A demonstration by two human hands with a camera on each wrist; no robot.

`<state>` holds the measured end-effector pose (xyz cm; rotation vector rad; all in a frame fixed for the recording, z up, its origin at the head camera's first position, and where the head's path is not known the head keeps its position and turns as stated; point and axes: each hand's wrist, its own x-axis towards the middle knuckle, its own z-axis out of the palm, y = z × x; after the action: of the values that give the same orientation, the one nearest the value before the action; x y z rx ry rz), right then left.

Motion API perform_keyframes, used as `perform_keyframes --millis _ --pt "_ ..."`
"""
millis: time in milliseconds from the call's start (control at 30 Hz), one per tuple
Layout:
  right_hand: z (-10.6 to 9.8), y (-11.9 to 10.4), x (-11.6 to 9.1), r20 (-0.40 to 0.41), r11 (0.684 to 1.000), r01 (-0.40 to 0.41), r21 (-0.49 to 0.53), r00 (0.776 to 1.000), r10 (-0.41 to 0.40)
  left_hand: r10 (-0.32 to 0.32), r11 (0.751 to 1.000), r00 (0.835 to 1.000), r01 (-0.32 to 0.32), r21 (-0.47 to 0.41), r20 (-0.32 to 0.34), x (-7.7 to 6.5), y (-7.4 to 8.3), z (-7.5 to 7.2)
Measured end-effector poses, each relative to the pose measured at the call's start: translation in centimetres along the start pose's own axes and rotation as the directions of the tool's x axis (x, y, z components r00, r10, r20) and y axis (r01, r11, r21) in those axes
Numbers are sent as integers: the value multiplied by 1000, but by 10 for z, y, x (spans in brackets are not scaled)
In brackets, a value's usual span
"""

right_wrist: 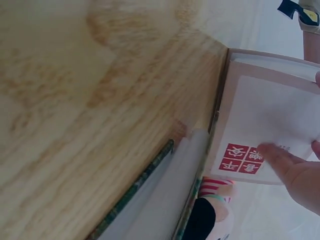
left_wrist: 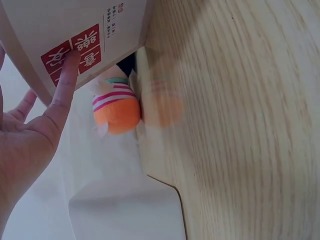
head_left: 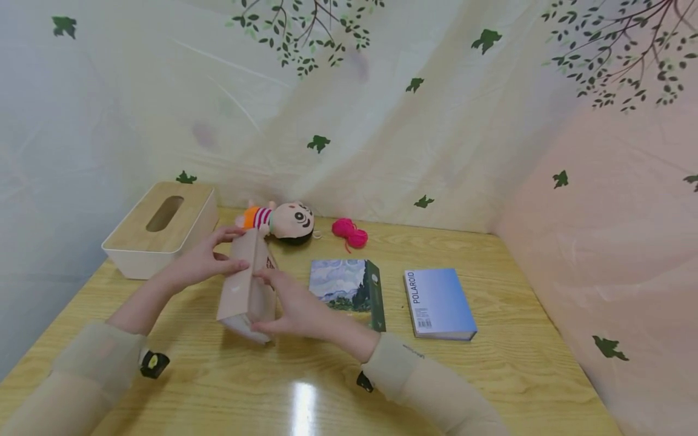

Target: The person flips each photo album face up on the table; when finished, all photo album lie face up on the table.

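Note:
A pale pink book (head_left: 235,297) stands upright on the table at left of centre, its spine turned towards the head camera. My left hand (head_left: 199,263) grips its far upper end, thumb on the spine. In the left wrist view an index finger lies on the cover (left_wrist: 112,25) by red squares with white characters. From the right side, my right hand (head_left: 305,309) holds the same book, its thumb low near the page edges. The right wrist view shows a right-hand finger (right_wrist: 280,160) touching the cover beside the red squares.
A tissue box (head_left: 139,236) with a wooden lid stands at back left. Behind the held book lie a plush doll (head_left: 286,221) and a pink yarn skein (head_left: 351,233). To the right are a landscape-covered book (head_left: 340,284) and a blue-white POLAROID book (head_left: 442,303). Fabric walls border the table.

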<state>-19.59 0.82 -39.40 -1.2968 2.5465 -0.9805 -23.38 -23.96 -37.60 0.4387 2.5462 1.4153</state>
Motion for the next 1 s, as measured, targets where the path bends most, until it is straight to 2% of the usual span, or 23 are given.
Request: perform_keyframes --millis 167,333,667,1000 --pt "8 4 -1 41 996 -42 -77 998 46 -11 1000 1000 11 -10 -5 -2 -7 1" --pt "12 6 -1 62 988 -75 -133 995 84 -48 998 999 48 -31 7 -1 -12 1" --pt "20 10 -6 105 966 -156 -206 978 180 -97 995 995 98 4 -13 -4 -10 1" --pt "22 15 -6 144 959 -185 -216 965 218 -66 998 998 66 12 9 -6 0 4"
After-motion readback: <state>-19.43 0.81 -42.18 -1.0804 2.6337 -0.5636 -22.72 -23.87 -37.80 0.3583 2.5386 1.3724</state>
